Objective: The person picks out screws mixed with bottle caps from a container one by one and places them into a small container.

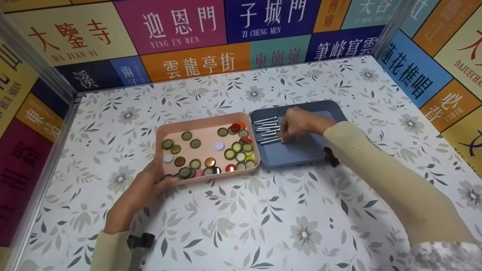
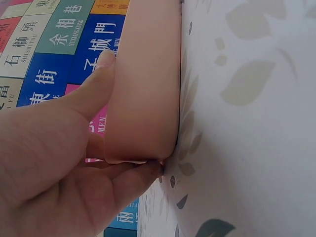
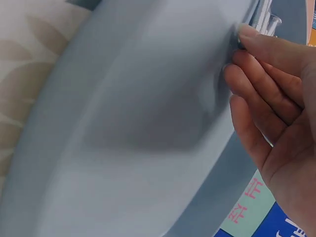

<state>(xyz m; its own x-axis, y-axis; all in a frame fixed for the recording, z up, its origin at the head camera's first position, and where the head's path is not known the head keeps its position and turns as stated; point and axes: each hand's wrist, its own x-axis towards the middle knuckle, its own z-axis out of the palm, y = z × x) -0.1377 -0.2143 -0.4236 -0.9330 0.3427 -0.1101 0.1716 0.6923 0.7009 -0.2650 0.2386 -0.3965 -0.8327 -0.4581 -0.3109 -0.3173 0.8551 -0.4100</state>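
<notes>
A pink tray point(image 1: 211, 122) holds many bottle caps, some face up and others showing their green undersides. My left hand point(image 1: 145, 184) grips its front left corner, the thumb near the rim and the fingers against the outer wall, as the left wrist view shows. To its right stands a blue-grey tray point(image 1: 293, 152) with several silver screws point(image 1: 266, 126) lying side by side along its left end. My right hand point(image 1: 299, 122) is inside that tray, thumb and forefinger pinched at the screws' right ends. A small dark tip shows at those fingertips point(image 3: 247, 32); most of that screw is hidden.
The two trays stand side by side on a table with a flowered cover point(image 1: 260, 218). Printed panels point(image 1: 180, 22) with large characters close off the back and both sides. A dark strap point(image 1: 141, 241) sits on the left wrist.
</notes>
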